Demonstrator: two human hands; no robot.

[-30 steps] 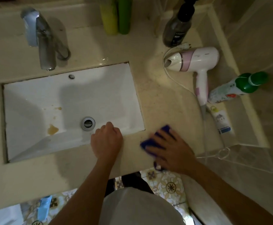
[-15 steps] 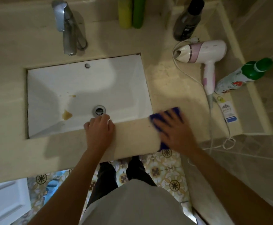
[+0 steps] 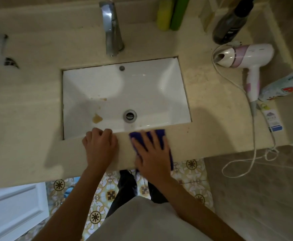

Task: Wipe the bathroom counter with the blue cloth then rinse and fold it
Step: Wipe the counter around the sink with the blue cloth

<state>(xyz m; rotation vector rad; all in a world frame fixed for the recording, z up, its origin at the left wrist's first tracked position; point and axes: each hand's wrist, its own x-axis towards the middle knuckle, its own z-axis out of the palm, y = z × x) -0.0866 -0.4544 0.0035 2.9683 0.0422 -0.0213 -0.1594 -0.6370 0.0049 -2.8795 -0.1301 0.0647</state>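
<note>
The right hand (image 3: 152,153) presses splayed fingers flat on 1 soft blue cloth (image 3: 161,138) on the beige stone counter (image 3: 29,136). At its 9 o'clock, the left hand (image 3: 99,145) rests clenched, holding nothing, at the glossy rectangular sink (image 3: 93,87) rim.

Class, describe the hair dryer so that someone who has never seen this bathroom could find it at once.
Start at the white sink set in the beige counter. Look right of it, toward the back corner: the hair dryer lies on its side. Unlike the bottles nearby, it is white and pink and trails a white cord.
</note>
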